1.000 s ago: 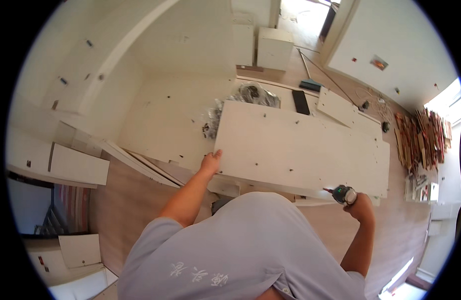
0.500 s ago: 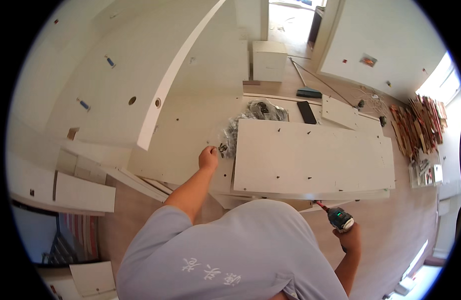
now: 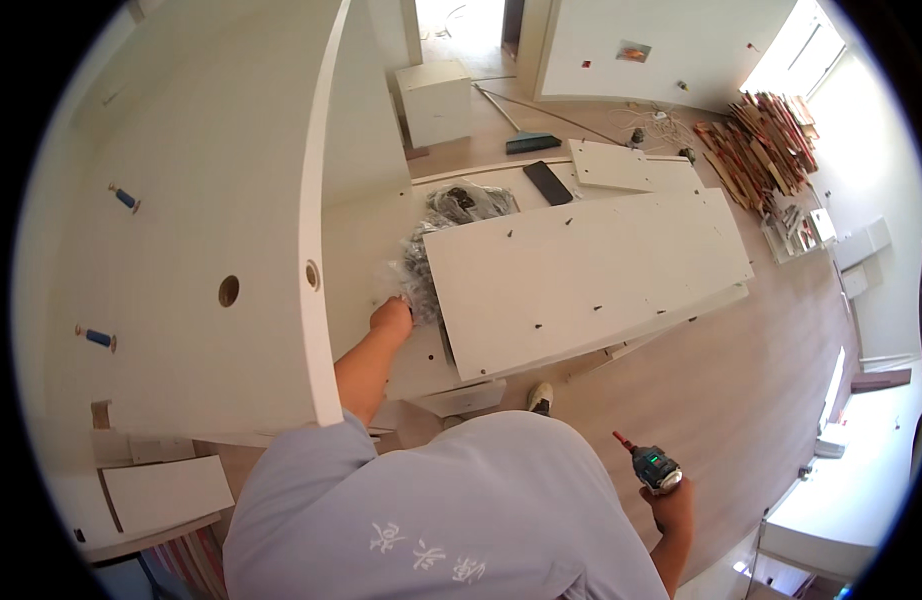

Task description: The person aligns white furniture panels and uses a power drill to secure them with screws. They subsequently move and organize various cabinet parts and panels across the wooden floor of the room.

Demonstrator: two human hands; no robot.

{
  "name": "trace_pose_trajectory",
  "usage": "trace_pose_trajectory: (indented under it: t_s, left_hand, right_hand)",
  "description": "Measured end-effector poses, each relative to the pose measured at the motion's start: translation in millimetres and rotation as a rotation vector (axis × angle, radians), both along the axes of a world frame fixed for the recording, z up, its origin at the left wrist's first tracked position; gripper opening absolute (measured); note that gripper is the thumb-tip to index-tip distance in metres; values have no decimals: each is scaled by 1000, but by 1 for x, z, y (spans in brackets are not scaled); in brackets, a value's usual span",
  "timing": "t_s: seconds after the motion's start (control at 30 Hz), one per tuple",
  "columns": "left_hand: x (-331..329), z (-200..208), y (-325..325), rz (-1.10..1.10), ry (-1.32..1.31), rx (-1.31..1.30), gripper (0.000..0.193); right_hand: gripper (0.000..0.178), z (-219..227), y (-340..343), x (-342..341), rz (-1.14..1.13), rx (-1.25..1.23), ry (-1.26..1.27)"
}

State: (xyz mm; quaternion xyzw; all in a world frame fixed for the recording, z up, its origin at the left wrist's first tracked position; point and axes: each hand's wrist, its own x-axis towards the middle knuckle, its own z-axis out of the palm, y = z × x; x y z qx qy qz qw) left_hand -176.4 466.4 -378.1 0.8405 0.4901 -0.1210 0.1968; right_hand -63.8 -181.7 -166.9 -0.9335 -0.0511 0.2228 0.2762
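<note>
My right hand (image 3: pixel 673 508) grips a dark cordless drill (image 3: pixel 654 467) with a red bit, held out over the floor to the right of my body. At the left edge of a clear plastic bag (image 3: pixel 418 262) of small dark hardware, my left hand (image 3: pixel 391 318) is closed, fingers bunched together. Whatever it may hold is too small to make out. Beside the bag lies a long white panel (image 3: pixel 591 275) with several dark screws standing up from it. It rests on other white boards.
A black phone (image 3: pixel 549 183) and a small white board (image 3: pixel 609 165) lie beyond the panel. Close on my left, a tall white panel (image 3: pixel 211 220) stands upright over my arm. Farther off are a broom (image 3: pixel 533 143), a white box (image 3: pixel 436 103) and a stack of wood strips (image 3: pixel 761 145).
My view has turned to the right, so the panels appear shifted left. The drill has come away from the panel's near edge, its red bit now free. My left hand stays by the bag.
</note>
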Motion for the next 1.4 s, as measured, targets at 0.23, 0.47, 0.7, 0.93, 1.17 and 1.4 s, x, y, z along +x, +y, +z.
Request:
trace_pose_trajectory:
  t_s: [0.23, 0.47, 0.7, 0.93, 1.17, 1.4]
  left_hand:
    - [-6, 34, -6, -146, -8, -6, 30]
    - [-18, 54, -16, -113, -14, 1, 24]
    - [-35, 18, 2, -277, 9, 142, 22]
    - [-27, 31, 0, 168, -431, 21, 24]
    - [-41, 50, -14, 634, -1190, -818, 15]
    - [-27, 119, -107, 533, -1263, -1150, 13]
  right_hand:
    - [35, -2, 3, -19, 96, -9, 24]
    - [30, 24, 33, 11, 185, 15, -13]
    - [31, 25, 40, 23, 320, -75, -93]
    - [31, 23, 35, 2, 294, -70, -20]
    - [32, 14, 27, 0, 306, -65, -5]
    - [39, 30, 79, 47, 482, 327, 68]
